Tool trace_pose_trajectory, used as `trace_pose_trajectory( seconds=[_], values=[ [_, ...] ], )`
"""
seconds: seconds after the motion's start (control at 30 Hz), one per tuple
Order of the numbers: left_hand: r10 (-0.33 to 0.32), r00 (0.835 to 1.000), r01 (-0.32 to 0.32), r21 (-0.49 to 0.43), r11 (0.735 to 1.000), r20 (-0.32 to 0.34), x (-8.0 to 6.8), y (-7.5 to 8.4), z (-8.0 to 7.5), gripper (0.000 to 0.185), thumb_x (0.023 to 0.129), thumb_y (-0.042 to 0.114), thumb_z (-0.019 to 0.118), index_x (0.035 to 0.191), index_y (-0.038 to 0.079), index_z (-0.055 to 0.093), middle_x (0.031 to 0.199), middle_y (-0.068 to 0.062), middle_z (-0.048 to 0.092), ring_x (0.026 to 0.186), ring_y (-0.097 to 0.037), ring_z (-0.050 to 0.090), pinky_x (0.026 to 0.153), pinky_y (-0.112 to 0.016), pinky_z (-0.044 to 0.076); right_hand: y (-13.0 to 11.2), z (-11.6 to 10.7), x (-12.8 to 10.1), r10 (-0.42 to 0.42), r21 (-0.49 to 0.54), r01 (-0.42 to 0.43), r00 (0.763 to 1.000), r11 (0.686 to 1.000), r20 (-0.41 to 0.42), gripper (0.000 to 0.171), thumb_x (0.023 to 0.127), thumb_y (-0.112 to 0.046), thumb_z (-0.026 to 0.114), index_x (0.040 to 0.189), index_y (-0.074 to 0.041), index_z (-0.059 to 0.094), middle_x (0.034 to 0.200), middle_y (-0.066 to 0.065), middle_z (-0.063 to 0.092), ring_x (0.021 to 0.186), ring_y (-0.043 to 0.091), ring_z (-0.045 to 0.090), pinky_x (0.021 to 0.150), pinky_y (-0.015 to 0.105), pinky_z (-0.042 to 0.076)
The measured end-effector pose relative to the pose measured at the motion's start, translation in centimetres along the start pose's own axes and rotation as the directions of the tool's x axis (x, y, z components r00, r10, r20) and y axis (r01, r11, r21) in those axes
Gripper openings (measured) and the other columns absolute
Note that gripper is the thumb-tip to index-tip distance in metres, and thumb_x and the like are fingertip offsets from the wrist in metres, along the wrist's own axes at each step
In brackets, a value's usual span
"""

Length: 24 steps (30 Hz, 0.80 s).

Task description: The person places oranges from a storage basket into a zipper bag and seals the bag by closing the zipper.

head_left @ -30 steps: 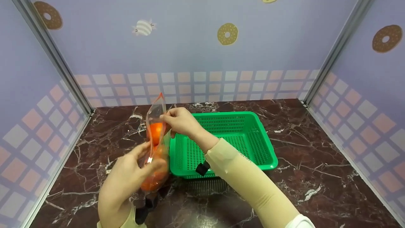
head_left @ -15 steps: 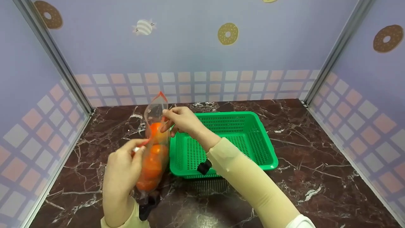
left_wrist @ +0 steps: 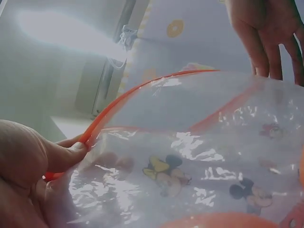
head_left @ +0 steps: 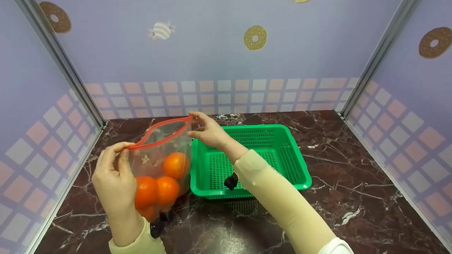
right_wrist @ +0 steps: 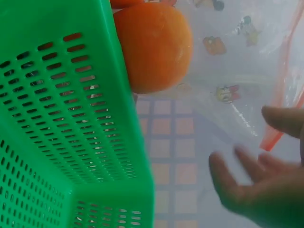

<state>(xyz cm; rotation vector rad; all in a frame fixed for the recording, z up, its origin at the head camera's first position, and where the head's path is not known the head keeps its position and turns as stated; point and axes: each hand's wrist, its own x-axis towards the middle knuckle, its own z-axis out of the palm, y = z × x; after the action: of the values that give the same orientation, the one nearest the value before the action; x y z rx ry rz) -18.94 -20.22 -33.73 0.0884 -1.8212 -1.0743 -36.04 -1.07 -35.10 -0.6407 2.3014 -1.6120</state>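
A clear zip bag (head_left: 143, 158) with a red top edge and cartoon prints stands left of centre in the head view. Several oranges (head_left: 175, 165) lie inside it. My left hand (head_left: 116, 183) pinches the left corner of the red edge between thumb and fingers, also plain in the left wrist view. Its mouth gapes between the two red strips. My right hand (head_left: 212, 132) is at the opposite corner, thumb and fingers spread apart. In the right wrist view those fingers (right_wrist: 223, 178) are blurred beside the red strip and do not close on it.
A green slotted basket (head_left: 299, 158) stands right of the bag, under my right forearm, with no fruit visible inside. Both sit on a dark red marbled tabletop (head_left: 353, 169). Patterned wall panels (head_left: 212, 53) enclose the back and sides.
The bag has turned from edge-on to broadside, and its mouth has spread wide. My left hand has moved left with its corner. My right fingers have let go of the bag's side and spread.
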Motion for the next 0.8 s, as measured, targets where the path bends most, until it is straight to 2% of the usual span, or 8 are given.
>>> trace_pose_trajectory(
  seconds=[0.07, 0.2, 0.3, 0.4, 0.5, 0.63, 0.7, 0.8],
  values=[
    [-0.004, 1.000, 0.004, -0.020, 1.000, -0.010, 0.1, -0.2, -0.1, 0.014, 0.098, 0.007, 0.066, 0.101, -0.003, 0.077, 0.091, 0.028, 0.059, 0.087, 0.013, 0.051, 0.079, -0.013, 0.039, 0.1, 0.0, 0.1, -0.025, 0.057, 0.025, 1.000, 0.998, 0.005, 0.048, 0.103, -0.014, 0.063, 0.149, -0.018, 0.051, 0.141, 0.008, 0.064, 0.117, 0.021, 0.065, 0.084, 0.029, 0.054],
    [-0.034, 0.995, 0.031, -0.042, 0.999, -0.088, 0.5, -1.0, -0.5, 0.012, 0.094, 0.006, 0.071, 0.100, 0.001, 0.080, 0.088, 0.033, 0.056, 0.087, 0.013, 0.053, 0.081, -0.013, 0.040, 0.1, -0.1, 0.4, -0.034, 0.144, 0.045, 0.996, 0.989, -0.079, 0.021, 0.103, -0.017, 0.063, 0.123, -0.011, 0.068, 0.114, 0.004, 0.076, 0.093, 0.011, 0.065, 0.070, 0.024, 0.048],
    [-0.083, 0.982, 0.070, -0.081, 0.994, -0.171, 0.9, -2.1, -0.9, 0.013, 0.091, 0.006, 0.074, 0.100, 0.002, 0.082, 0.082, 0.034, 0.061, 0.082, 0.011, 0.056, 0.076, -0.011, 0.042, 0.1, -0.2, 0.5, -0.031, 0.167, 0.060, 0.986, 0.984, -0.166, 0.013, 0.101, -0.017, 0.066, 0.111, -0.012, 0.072, 0.106, 0.003, 0.077, 0.092, 0.015, 0.069, 0.068, 0.023, 0.048],
    [-0.157, 0.966, 0.115, -0.203, 0.972, -0.205, 1.5, -3.5, -1.3, 0.017, 0.088, 0.002, 0.077, 0.104, -0.004, 0.079, 0.079, 0.027, 0.070, 0.073, 0.006, 0.064, 0.070, -0.010, 0.047, 0.2, -0.4, 0.6, -0.039, 0.190, 0.079, 0.977, 0.979, -0.210, 0.011, 0.100, -0.017, 0.067, 0.108, -0.012, 0.073, 0.107, 0.005, 0.078, 0.098, 0.027, 0.072, 0.066, 0.024, 0.048],
    [-0.323, 0.936, 0.242, -0.408, 0.881, -0.142, 1.9, -4.8, -2.0, 0.023, 0.085, -0.003, 0.079, 0.106, -0.009, 0.074, 0.075, 0.012, 0.076, 0.065, -0.001, 0.071, 0.063, -0.013, 0.054, 0.5, -0.4, 0.6, -0.035, 0.191, 0.079, 0.974, 0.978, -0.223, 0.012, 0.100, -0.018, 0.067, 0.108, -0.012, 0.073, 0.108, 0.007, 0.078, 0.102, 0.031, 0.072, 0.065, 0.024, 0.049],
    [-0.536, 0.844, 0.458, -0.549, 0.699, 0.023, 2.3, -5.7, -3.2, 0.021, 0.090, -0.005, 0.073, 0.105, 0.007, 0.065, 0.070, 0.005, 0.077, 0.065, -0.005, 0.073, 0.062, -0.014, 0.056, 0.9, -0.4, 0.7, -0.005, 0.186, 0.051, 0.971, 0.981, -0.240, 0.014, 0.100, -0.019, 0.067, 0.110, -0.012, 0.074, 0.106, 0.005, 0.078, 0.095, 0.022, 0.071, 0.066, 0.024, 0.050],
    [-0.580, 0.812, 0.529, -0.508, 0.679, 0.070, 2.4, -5.8, -3.6, 0.015, 0.095, -0.004, 0.066, 0.101, 0.009, 0.062, 0.070, 0.009, 0.076, 0.066, -0.001, 0.071, 0.063, -0.012, 0.055, 1.0, -0.4, 0.7, 0.007, 0.183, 0.040, 0.969, 0.982, -0.247, 0.015, 0.100, -0.020, 0.067, 0.111, -0.012, 0.075, 0.104, 0.003, 0.077, 0.092, 0.016, 0.070, 0.066, 0.024, 0.051],
    [-0.598, 0.799, 0.546, -0.486, 0.682, 0.059, 2.3, -5.7, -3.8, 0.012, 0.099, -0.001, 0.061, 0.095, 0.010, 0.061, 0.071, 0.011, 0.075, 0.067, 0.000, 0.069, 0.063, -0.011, 0.054, 1.1, -0.3, 0.8, 0.019, 0.182, 0.027, 0.968, 0.983, -0.250, 0.016, 0.101, -0.020, 0.067, 0.112, -0.012, 0.075, 0.103, 0.003, 0.075, 0.090, 0.013, 0.069, 0.068, 0.024, 0.052]
  ],
)
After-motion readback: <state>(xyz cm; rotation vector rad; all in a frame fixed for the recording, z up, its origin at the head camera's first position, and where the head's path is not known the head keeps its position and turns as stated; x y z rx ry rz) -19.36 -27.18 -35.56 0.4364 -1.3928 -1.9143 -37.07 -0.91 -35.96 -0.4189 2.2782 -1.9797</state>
